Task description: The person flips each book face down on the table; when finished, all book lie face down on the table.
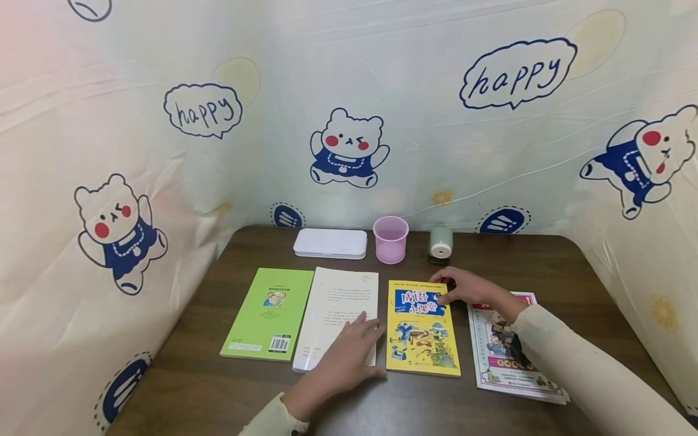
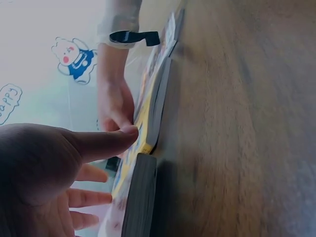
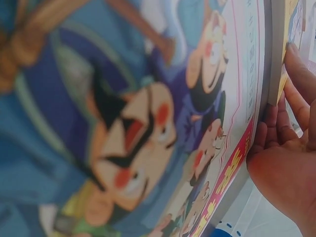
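Observation:
My right hand (image 1: 463, 287) is at the top right corner of a yellow book (image 1: 422, 357) with a blue title panel. Its thumb (image 3: 298, 66) lies on the cover while the other fingers bend at the book's edge, pinching the corner. Over the right side of a white book (image 1: 338, 297) is my left hand (image 1: 349, 357), fingers spread and holding nothing. In the left wrist view the left thumb (image 2: 111, 143) points toward the yellow book; whether it touches is unclear. A comic-style book (image 1: 504, 363) lies under the right forearm, its cover (image 3: 148, 128) filling much of the right wrist view.
A green book (image 1: 267, 315) lies at the left, beside the white one. Along the back of the brown table (image 1: 191, 387) stand a white case (image 1: 329, 242), a pink cup (image 1: 391, 242) and a small green pencil sharpener (image 1: 440, 242). A bear-printed curtain (image 1: 349, 72) surrounds the table.

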Demonstrator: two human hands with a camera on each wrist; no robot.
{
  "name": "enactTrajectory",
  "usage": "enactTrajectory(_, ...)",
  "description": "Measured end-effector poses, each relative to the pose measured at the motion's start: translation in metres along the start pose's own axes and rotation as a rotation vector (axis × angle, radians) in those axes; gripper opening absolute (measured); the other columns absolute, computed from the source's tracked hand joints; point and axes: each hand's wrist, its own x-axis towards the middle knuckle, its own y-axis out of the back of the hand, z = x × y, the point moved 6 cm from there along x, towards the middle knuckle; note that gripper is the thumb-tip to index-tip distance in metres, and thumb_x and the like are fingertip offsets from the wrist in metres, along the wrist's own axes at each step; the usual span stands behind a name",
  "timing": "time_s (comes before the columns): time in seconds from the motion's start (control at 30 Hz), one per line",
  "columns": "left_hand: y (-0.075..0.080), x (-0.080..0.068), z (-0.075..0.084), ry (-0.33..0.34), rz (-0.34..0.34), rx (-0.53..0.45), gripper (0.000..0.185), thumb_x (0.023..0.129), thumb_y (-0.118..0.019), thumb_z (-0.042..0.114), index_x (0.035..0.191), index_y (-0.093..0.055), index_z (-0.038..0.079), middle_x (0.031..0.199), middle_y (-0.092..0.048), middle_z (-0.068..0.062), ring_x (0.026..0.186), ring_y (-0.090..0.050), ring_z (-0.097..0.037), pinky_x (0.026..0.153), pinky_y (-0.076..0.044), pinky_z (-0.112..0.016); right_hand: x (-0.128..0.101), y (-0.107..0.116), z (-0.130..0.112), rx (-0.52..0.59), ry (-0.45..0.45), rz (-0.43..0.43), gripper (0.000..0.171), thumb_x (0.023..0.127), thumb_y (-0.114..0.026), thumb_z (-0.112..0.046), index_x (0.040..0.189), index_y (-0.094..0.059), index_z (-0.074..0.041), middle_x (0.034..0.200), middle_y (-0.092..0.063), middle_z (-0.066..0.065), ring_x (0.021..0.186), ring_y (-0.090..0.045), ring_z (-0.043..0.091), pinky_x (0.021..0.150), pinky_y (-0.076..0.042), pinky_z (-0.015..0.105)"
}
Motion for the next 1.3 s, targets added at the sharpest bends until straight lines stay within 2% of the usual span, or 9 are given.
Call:
enactTrajectory(0.3,-0.009,0.014,0.007,0.007,-0.056,0.002,0.099,0.083,-0.080,0.059,0.161,-0.037,0.015,0.167,-0.034,-0.010,0.158,-0.019,-0.034,0.124,-0.023,-0.059,0.000,0.000,-0.001,0.002,-0.001,-0.004,0.047,0.090,-0.082,-0.028,0.131,-0.065,-0.014,0.125,-0.061,0.009,0.111,-0.053,0.029,0.103,-0.047,0.053)
enactTrajectory(0.57,-0.013,0.021,0.008,0.021,-0.096,-0.015,0.103,0.080,-0.082,0.059,0.161,-0.038,0.015,0.167,-0.032,-0.010,0.159,-0.013,-0.035,0.125,-0.017,-0.061,0.002,0.003,0.000,0.020,0.000,-0.006,0.046,0.089,-0.083,-0.027,0.130,-0.065,-0.014,0.124,-0.061,0.009,0.112,-0.053,0.029,0.103,-0.047,0.053)
enactTrajectory(0.7,-0.014,0.023,0.009,0.029,-0.112,0.010,0.101,0.079,-0.082,0.061,0.159,-0.041,0.014,0.168,-0.032,-0.008,0.159,-0.011,-0.034,0.125,-0.016,-0.061,0.004,0.004,0.000,0.029,0.005,-0.009,0.046,0.089,-0.083,-0.026,0.130,-0.065,-0.013,0.123,-0.061,0.009,0.111,-0.053,0.029,0.103,-0.047,0.053)
enactTrajectory(1.1,-0.015,0.024,0.011,0.036,-0.099,0.031,0.093,0.083,-0.081,0.056,0.157,-0.045,0.013,0.166,-0.034,-0.007,0.159,-0.011,-0.035,0.125,-0.016,-0.062,0.006,0.005,0.003,0.034,0.006,-0.012,0.047,0.089,-0.083,-0.027,0.131,-0.065,-0.014,0.124,-0.060,0.008,0.111,-0.053,0.028,0.103,-0.047,0.053)
enactTrajectory(1.3,-0.011,0.022,0.011,0.034,-0.074,-0.006,0.092,0.081,-0.084,0.053,0.155,-0.048,0.013,0.165,-0.038,-0.007,0.159,-0.014,-0.035,0.125,-0.017,-0.062,0.007,0.004,0.004,0.027,0.011,-0.012,0.046,0.090,-0.082,-0.027,0.130,-0.065,-0.014,0.123,-0.061,0.008,0.110,-0.053,0.028,0.102,-0.047,0.052)
